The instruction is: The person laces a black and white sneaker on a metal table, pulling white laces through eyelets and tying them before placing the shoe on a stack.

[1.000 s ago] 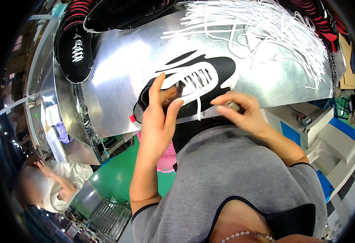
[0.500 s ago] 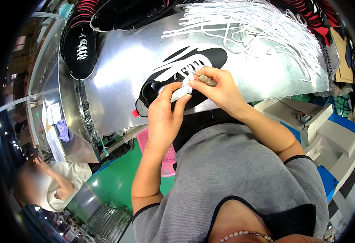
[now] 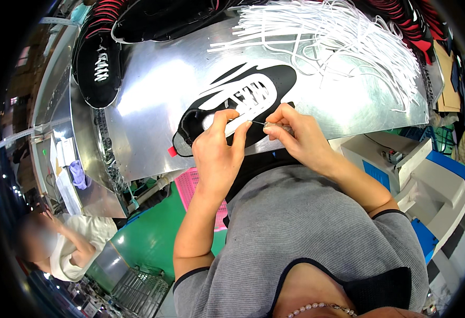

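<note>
A black and white shoe upper [image 3: 282,78] with a red heel tab lies on the metal table in front of me, toe pointing to the far right. White lacing [image 3: 252,94] crosses its front opening. My left hand [image 3: 216,153] pinches the near white eyelet edge between thumb and fingers. Closed around a thin metal awl with a wrapped handle [image 3: 279,126], my right hand [image 3: 306,139] is at the shoe's near side. The awl's tip points left toward my left fingertips; whether it passes through an eyelet is too small to tell.
A heap of white shoelaces [image 3: 338,40] covers the table's far right. Laced black uppers [image 3: 99,69] stand at the far left, with stacked red-and-black uppers at both back corners. A grey-white machine [image 3: 428,185] is on my right. Another person [image 3: 78,249] is at lower left.
My right hand has drawn the awl down and to the right, from over the lacing to the shoe's near side. My left hand keeps its pinch. The lacing now shows more fully.
</note>
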A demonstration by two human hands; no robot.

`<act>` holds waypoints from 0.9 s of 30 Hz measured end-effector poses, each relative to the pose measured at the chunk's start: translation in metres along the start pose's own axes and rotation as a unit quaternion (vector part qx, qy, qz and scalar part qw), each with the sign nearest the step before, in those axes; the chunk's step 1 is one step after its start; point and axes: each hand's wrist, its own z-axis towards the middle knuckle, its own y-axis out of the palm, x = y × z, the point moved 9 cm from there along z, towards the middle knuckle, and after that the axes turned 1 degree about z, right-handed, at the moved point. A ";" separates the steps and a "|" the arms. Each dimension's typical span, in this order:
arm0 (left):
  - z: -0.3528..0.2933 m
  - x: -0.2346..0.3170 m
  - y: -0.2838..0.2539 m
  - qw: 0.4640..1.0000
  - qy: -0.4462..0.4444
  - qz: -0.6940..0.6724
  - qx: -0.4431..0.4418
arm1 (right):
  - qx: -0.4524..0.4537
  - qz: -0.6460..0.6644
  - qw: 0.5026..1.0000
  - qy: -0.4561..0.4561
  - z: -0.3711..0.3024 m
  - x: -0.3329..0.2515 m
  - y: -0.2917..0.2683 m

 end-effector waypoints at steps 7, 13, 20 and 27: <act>-0.002 0.001 0.007 0.997 0.053 -0.014 -0.062 | -0.056 0.046 0.993 0.097 0.016 0.006 0.008; 0.000 0.002 0.015 0.995 0.024 -0.026 -0.091 | -0.077 -0.038 0.993 0.079 0.029 -0.003 0.016; -0.008 0.001 0.016 0.992 -0.001 -0.071 -0.106 | 0.011 -0.016 1.000 0.012 0.033 -0.024 -0.056; -0.005 -0.005 0.011 0.967 -0.016 0.040 -0.250 | 0.181 -0.150 0.965 -0.116 0.044 -0.008 -0.050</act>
